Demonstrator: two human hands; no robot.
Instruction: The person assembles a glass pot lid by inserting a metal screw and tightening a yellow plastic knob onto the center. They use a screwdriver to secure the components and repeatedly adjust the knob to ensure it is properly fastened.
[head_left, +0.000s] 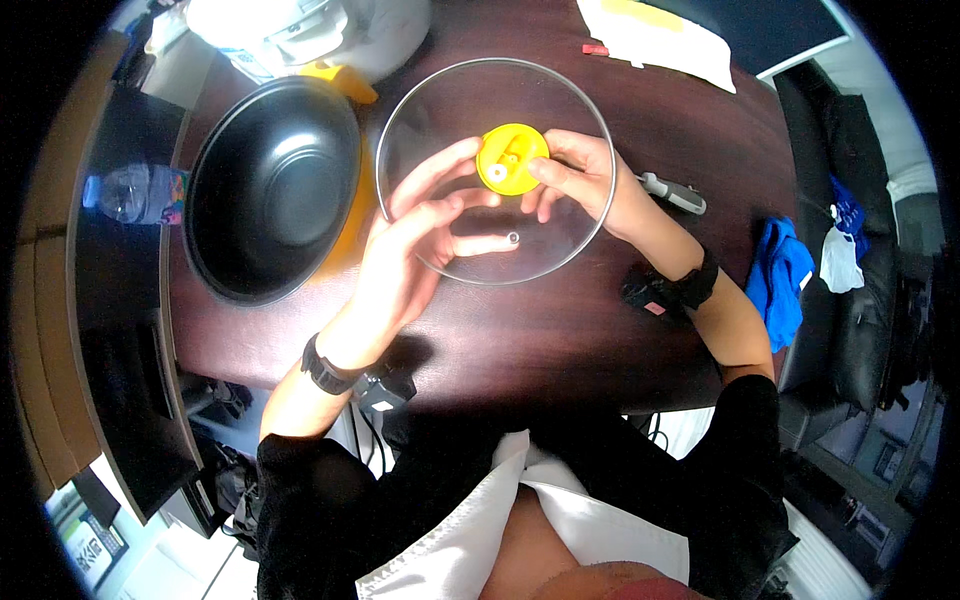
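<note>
A round clear glass lid (pixel 540 90) with a thin rim is in front of me, tilted or flat, I cannot tell which. My left hand (pixel 410 230) grips it from the left side, fingers bent and spread across the glass. One left fingertip reaches the edge of a round yellow lid knob (pixel 512 160). Between thumb and fingers, my right hand (pixel 585 180) pinches that knob from the right, and its recessed side shows. A small metal piece (pixel 513 238), perhaps a screw, sits at a lower left fingertip. The glass makes it hard to tell what lies above or below.
On the left is a black pan (pixel 270 190) with a yellow outside, beside a water bottle (pixel 140 194). A grey-handled screwdriver (pixel 675 193) lies by my right wrist. Blue cloth (pixel 780 280) hangs at the right table edge. White plastic bags (pixel 320 30) and white-yellow packaging (pixel 665 40) lie at the back.
</note>
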